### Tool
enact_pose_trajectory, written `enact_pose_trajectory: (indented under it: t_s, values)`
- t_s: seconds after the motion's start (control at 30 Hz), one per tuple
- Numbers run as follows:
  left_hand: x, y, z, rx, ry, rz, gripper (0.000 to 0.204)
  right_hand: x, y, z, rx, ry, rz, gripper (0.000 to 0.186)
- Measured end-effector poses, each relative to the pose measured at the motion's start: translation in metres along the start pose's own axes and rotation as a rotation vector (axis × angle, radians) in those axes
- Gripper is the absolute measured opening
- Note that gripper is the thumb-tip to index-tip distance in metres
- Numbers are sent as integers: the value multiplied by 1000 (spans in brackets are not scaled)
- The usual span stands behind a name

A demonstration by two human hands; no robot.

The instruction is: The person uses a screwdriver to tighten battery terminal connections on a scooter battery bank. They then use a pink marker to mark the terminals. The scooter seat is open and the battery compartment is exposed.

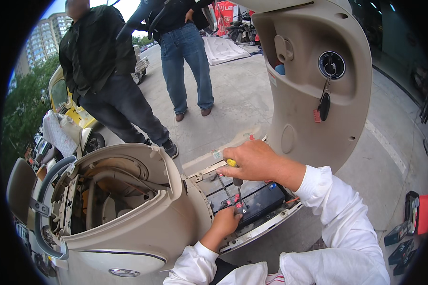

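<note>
My right hand (249, 160) is closed round the yellow and dark handle of a screwdriver (232, 162), held upright with its shaft pointing down at a battery terminal. My left hand (226, 222) is closed at that terminal (238, 208), beside red parts, its fingertips on something small that I cannot make out. Black batteries (266, 204) with red and blue terminals lie in the open floorboard (290, 206) of a cream scooter. The scooter's body (128, 247) on the left has its seat compartment (114, 194) open; its front shield (318, 133) rises at the right, a key and fob hanging there.
Two people (102, 71) (185, 61) stand beyond the scooter on pavement. A yellow vehicle (81, 111) and parked scooters (92, 140) are at the left. A red case (423, 213) and dark boxes (399, 251) sit at the lower right. A white sheet (221, 50) lies farther back.
</note>
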State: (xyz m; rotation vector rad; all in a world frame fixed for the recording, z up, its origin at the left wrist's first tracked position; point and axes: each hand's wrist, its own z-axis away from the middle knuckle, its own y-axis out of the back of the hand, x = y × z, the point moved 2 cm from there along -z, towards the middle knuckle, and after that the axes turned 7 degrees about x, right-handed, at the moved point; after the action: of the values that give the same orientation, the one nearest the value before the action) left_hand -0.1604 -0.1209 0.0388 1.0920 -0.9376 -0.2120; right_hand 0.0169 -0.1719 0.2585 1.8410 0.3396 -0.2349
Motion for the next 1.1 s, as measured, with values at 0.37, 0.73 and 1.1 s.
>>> enact_pose_trajectory:
  t_s: [0.37,0.73,1.1]
  values:
    - [21,10,11,158,67,-12,26,19,-22,1,172,-19,6,38]
    - [12,6,7,170,64,-57,16,20,-21,-3,165,16,90,30]
    - [17,11,8,166,104,-35,17,16,-21,-12,184,164,-114,36]
